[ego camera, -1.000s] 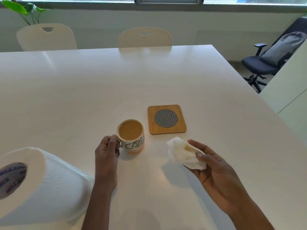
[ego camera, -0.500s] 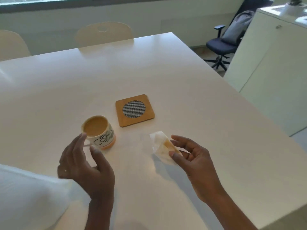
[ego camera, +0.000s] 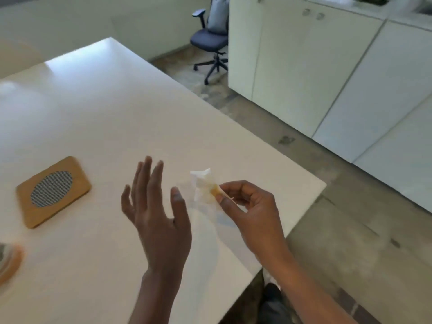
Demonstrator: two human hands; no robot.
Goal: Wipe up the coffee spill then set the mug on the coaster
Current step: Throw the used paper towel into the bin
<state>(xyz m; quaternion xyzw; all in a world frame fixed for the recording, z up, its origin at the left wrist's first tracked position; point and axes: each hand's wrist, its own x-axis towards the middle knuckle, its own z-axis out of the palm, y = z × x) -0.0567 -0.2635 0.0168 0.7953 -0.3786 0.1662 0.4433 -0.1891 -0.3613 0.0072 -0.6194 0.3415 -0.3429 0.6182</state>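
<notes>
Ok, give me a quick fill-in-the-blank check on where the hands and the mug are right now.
1. The right hand pinches a coffee-stained ____.
2. The left hand, fingers spread, holds ____.
3. The mug, at the picture's left edge, is not on the ____.
Missing words: paper towel; nothing; coaster.

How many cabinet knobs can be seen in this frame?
3. The lone knob sits at the frame's top edge; the left paired knob and right paired knob sit side by side further right. More may lie out of frame.
</notes>
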